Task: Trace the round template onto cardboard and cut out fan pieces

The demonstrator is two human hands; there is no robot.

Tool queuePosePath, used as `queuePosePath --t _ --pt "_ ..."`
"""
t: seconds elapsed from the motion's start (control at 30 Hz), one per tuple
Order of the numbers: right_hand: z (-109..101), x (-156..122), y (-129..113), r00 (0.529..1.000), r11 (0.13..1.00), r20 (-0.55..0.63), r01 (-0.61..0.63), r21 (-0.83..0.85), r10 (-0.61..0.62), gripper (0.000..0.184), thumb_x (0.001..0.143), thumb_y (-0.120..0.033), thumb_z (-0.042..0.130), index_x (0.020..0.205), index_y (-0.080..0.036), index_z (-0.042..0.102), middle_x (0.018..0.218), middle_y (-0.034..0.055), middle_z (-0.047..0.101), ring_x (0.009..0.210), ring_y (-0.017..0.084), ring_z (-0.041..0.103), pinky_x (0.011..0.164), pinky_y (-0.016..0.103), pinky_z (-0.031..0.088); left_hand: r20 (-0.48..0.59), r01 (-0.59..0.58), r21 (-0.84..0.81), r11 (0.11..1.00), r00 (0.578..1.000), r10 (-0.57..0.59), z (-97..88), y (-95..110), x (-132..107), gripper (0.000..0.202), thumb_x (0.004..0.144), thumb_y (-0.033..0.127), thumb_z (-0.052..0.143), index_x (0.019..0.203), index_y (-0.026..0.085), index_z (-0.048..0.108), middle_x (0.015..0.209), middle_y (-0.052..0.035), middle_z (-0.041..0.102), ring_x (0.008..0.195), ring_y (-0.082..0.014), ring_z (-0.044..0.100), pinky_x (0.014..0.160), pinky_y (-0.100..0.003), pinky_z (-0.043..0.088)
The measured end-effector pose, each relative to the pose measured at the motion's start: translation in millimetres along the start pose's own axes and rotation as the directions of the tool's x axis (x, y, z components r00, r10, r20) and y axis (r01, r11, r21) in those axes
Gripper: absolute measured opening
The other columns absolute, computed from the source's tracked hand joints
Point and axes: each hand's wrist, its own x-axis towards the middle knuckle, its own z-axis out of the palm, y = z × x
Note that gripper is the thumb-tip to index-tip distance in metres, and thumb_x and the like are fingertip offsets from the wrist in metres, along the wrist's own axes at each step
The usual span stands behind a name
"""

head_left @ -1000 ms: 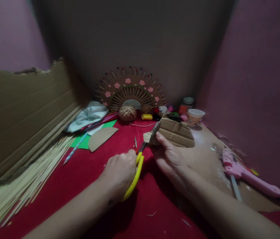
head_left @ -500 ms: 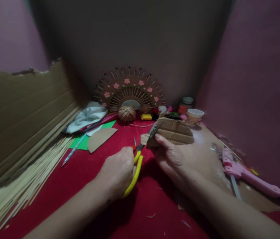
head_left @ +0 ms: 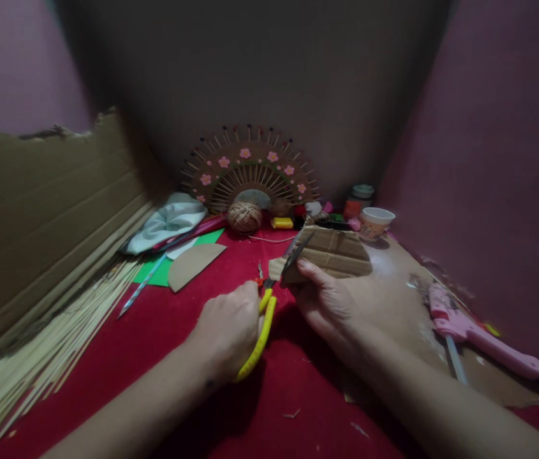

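My left hand (head_left: 228, 328) is closed round the yellow handles of a pair of scissors (head_left: 269, 305), whose blades reach up and right into the edge of a piece of brown corrugated cardboard (head_left: 333, 254). My right hand (head_left: 329, 306) grips that cardboard from below, thumb on top near the blades, holding it above the red cloth (head_left: 178, 331). A small flap of cardboard (head_left: 276, 266) hangs at the left of the cut.
A bundle of thin bamboo sticks (head_left: 44, 344) and a large cardboard sheet (head_left: 34, 210) lie at left. A pink glue gun (head_left: 470, 331) lies at right. At the back stand a decorated fan (head_left: 247, 169), twine ball (head_left: 244, 217), paper cup (head_left: 375, 223), a cardboard half-disc (head_left: 195, 262) and a pen (head_left: 142, 287).
The scissors' blades have worked slightly further along the cardboard's edge. Both hands and the cardboard have shifted a little left and down.
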Motion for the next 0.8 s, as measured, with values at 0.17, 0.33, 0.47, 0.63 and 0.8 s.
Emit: queuePosePath --t 0.17,0.33,0.47,0.63,0.8 --pt "1.3 -1.2 -0.2 1.000 1.000 -0.001 -0.001 0.010 0.001 0.023 0.061 -0.006 0.070 0.082 -0.015 0.069 0.075 -0.0006 0.070 0.070 0.011 0.062 0.067 0.022 0.050 0.012 0.013 0.039 0.999 1.000 -0.013 -1.8 0.7 -1.6 0.025 0.085 0.024 0.027 0.092 0.015 0.049 0.084 -0.0146 0.066 0.082 -0.0358 0.064 0.063 -0.043 0.045" --pt "1.5 -0.9 -0.2 1.000 1.000 -0.024 -0.008 -0.014 0.008 0.019 0.060 -0.007 0.071 0.078 -0.015 0.069 0.074 -0.0002 0.069 0.072 0.012 0.062 0.071 0.024 0.050 0.012 -0.006 0.061 0.998 1.000 0.005 1.5 -1.3 -0.6 0.021 0.082 0.023 0.034 0.092 0.015 0.049 0.083 -0.0141 0.066 0.081 -0.0362 0.065 0.064 -0.045 0.047" --pt "-1.2 1.3 1.0 0.999 0.999 -0.031 -0.015 -0.044 0.014 0.015 0.060 -0.009 0.073 0.073 -0.013 0.069 0.071 -0.0001 0.069 0.065 0.011 0.061 0.064 0.022 0.049 0.033 -0.003 0.066 0.998 0.999 0.001 2.1 -2.3 1.1 0.019 0.081 0.021 0.036 0.092 0.014 0.050 0.083 -0.0140 0.067 0.081 -0.0357 0.065 0.064 -0.045 0.048" --pt "0.8 2.2 0.2 0.998 0.999 -0.051 -0.042 -0.013 0.041 0.019 0.061 -0.007 0.071 0.078 -0.012 0.069 0.073 0.0013 0.070 0.066 0.011 0.062 0.065 0.022 0.050 0.060 0.002 0.078 0.997 0.998 -0.007 0.2 -2.1 1.1 0.020 0.081 0.021 0.036 0.093 0.014 0.050 0.084 -0.0151 0.067 0.082 -0.0343 0.065 0.064 -0.043 0.048" --pt "3.8 1.6 -4.5 0.994 0.993 -0.105 0.051 0.104 -0.039 0.030 0.062 -0.007 0.071 0.089 -0.020 0.067 0.080 -0.0027 0.071 0.078 0.011 0.064 0.081 0.026 0.050 0.053 -0.030 0.045 0.999 0.998 0.028 -1.7 -0.2 -3.8 0.021 0.081 0.024 0.034 0.092 0.015 0.050 0.086 -0.0160 0.066 0.082 -0.0348 0.065 0.064 -0.043 0.047"
